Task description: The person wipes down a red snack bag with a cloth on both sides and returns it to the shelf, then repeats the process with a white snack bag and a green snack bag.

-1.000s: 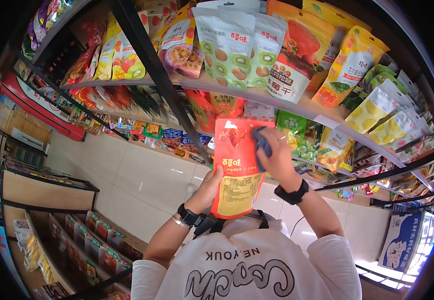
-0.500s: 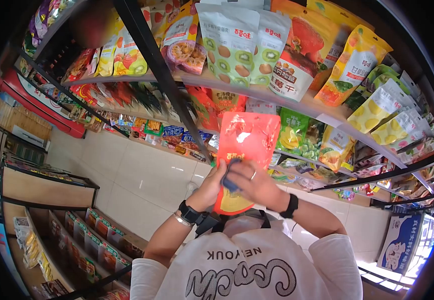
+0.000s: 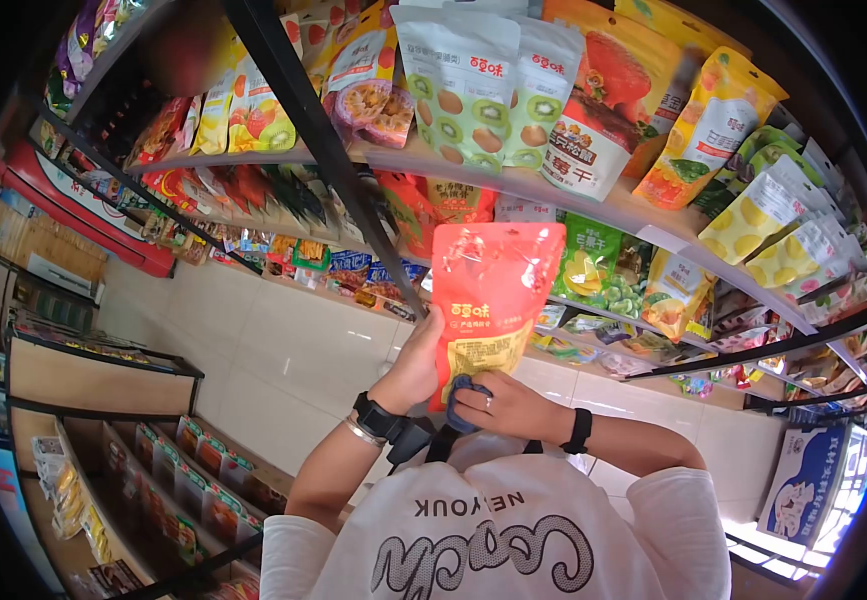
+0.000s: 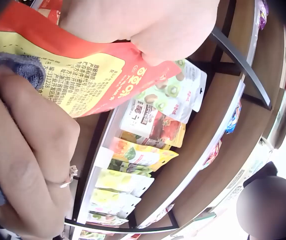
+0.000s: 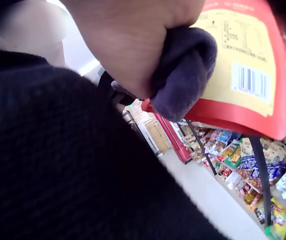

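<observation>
A red snack pouch [image 3: 499,275] with a yellow label panel is held upright in front of the chest. My left hand [image 3: 413,362] grips it by its left edge, thumb on the printed face. Low on the pouch, my right hand [image 3: 512,405] holds a folded dark blue-grey cloth [image 3: 464,400] against the yellow panel. From the left wrist view, the curled fingers of the right hand press the cloth [image 4: 13,75] onto the printed text. The right wrist view shows the cloth [image 5: 185,72] bunched beneath the hand, beside the barcode on the pouch [image 5: 243,60].
Beyond the pouch, a shelf [image 3: 554,195] carries kiwi pouches [image 3: 459,85] and other upright snack bags. A black post [image 3: 324,140] slants down close to the left hand. At lower left stands a wooden display bin [image 3: 104,375]. Pale floor tiles [image 3: 284,350] show between.
The right hand has wiped the cloth from the pouch's upper right down across the left side to its bottom. The left hand keeps its grip on the edge.
</observation>
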The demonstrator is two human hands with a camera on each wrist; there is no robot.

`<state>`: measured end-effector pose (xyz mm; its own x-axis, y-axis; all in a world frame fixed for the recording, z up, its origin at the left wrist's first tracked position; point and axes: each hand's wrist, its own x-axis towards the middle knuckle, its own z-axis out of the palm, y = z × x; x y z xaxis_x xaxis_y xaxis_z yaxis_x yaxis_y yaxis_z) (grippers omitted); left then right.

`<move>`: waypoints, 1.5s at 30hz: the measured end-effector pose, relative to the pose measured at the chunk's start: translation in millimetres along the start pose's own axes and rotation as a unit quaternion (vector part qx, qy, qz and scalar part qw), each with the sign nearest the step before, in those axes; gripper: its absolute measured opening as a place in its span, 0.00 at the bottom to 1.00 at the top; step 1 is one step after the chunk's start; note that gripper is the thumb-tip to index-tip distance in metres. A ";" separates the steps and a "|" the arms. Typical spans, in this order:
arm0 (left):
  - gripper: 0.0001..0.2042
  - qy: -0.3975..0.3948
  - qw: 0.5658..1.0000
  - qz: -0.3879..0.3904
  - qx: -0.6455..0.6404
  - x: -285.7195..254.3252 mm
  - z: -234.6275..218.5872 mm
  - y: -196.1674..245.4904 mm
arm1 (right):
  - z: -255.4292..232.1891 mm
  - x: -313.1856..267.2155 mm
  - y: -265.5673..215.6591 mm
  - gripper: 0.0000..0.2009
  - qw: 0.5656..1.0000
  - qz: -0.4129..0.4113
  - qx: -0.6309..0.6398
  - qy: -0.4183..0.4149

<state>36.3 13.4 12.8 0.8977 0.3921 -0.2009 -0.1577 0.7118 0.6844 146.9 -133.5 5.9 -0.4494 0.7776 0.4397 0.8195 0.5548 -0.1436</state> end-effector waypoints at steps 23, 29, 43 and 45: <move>0.24 0.049 0.995 0.049 -0.066 -0.3 -15.8 24.3 | -28.8 -27.7 72.4 0.21 0.791 0.426 0.425 0.108; 0.25 -0.025 0.989 -0.002 -0.148 -4.2 -42.0 17.8 | -31.6 -22.9 76.2 0.16 0.800 0.401 0.420 0.151; 0.30 0.039 0.967 0.025 0.252 1.9 -28.5 -15.6 | -27.4 -6.5 74.2 0.16 0.834 0.434 0.253 0.230; 0.29 0.056 0.969 0.028 0.241 1.8 -22.8 -12.8 | -30.5 -2.1 74.0 0.14 0.809 0.481 0.205 0.268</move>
<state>30.5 18.4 -12.3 0.8390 0.5021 -0.2096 0.0292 0.3432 0.9388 219.4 -103.2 21.4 0.6348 0.7294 0.2549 0.4621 -0.0939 -0.8818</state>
